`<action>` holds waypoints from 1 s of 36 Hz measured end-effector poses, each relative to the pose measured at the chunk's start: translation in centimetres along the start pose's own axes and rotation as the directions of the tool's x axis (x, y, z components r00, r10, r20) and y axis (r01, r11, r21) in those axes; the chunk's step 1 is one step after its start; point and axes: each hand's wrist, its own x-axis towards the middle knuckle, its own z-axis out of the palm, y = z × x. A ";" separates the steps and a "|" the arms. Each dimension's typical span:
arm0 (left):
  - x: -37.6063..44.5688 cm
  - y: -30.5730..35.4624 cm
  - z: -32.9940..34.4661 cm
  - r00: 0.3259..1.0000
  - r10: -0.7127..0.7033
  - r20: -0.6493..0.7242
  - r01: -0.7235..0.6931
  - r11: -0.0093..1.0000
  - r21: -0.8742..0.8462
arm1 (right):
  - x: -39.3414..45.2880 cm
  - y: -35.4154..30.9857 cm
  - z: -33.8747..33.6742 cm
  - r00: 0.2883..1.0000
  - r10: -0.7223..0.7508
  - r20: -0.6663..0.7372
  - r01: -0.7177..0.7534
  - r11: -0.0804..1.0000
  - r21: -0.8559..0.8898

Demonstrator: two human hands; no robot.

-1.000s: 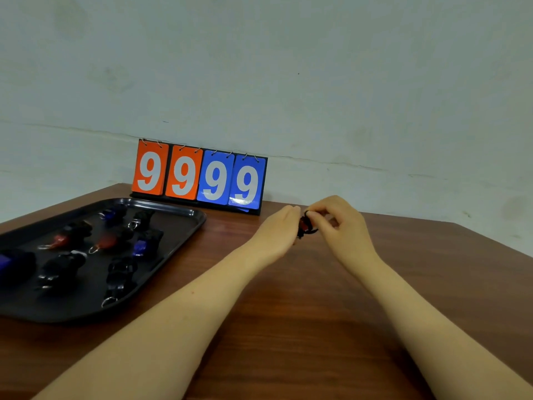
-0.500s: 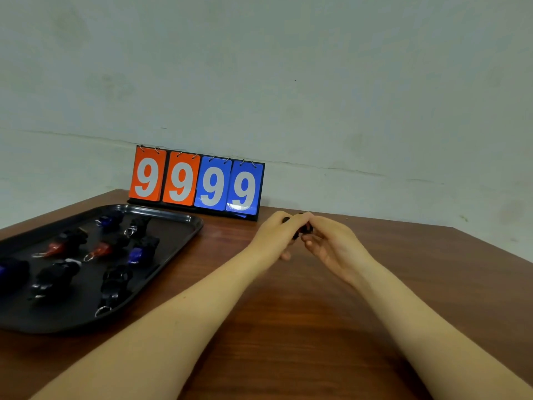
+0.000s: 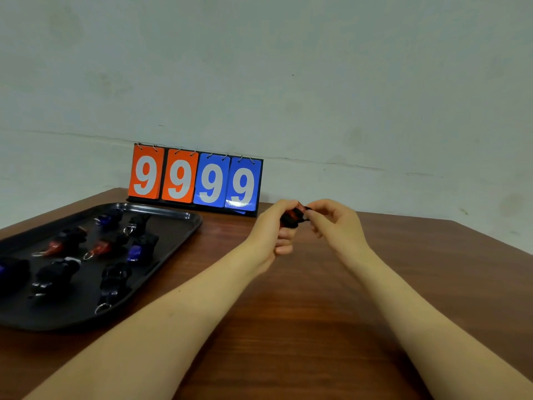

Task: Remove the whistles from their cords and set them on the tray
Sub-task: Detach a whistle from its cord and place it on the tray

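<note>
Head view: the tray (image 3: pixel 184 217) is cut off at the left edge, and its dark whistles (image 3: pixel 99 246) are hard to separate. Above the worktop (image 3: pixel 317 298), a red-and-black whistle (image 3: pixel 292 217) is gripped by the left hand (image 3: pixel 272 232) and pinched by the right hand (image 3: pixel 336 223); its cord cannot be made out.

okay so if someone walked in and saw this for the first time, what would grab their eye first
Likely the scoreboard at the table's far edge, reading 9999 on two orange and two blue cards. Next, the left hand and right hand gripping a red-and-black whistle mid-table, then the black tray of whistles at left.
</note>
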 end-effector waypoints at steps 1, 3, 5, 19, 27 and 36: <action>0.0 0.0 0.0 0.999 -0.028 0.033 0.028 1.000 -0.007 | -0.1 0.1 0.0 0.999 -0.042 -0.027 0.040 0.998 -0.054; 0.0 0.1 -0.1 0.993 -0.074 0.096 0.076 0.997 -0.023 | -0.2 0.3 0.0 0.996 -0.071 -0.056 0.067 0.995 -0.077; -0.1 0.3 -0.3 0.985 -0.094 0.142 0.098 0.995 -0.027 | -0.4 0.5 0.2 0.998 -0.044 -0.049 0.041 0.998 -0.050; 0.7 -0.1 -0.2 0.977 0.173 -0.126 -0.142 0.965 0.222 | -1.0 -0.3 0.9 0.990 0.119 0.076 -0.135 0.953 0.271; 1.3 0.0 -0.6 0.938 0.289 -0.191 -0.204 0.906 0.370 | -1.0 0.0 1.2 0.954 0.255 0.159 -0.301 0.803 0.515; 1.1 0.5 -0.4 0.983 -0.114 -0.143 0.064 0.947 -0.315 | -0.8 -0.1 0.9 0.819 0.412 0.400 -0.561 0.426 0.710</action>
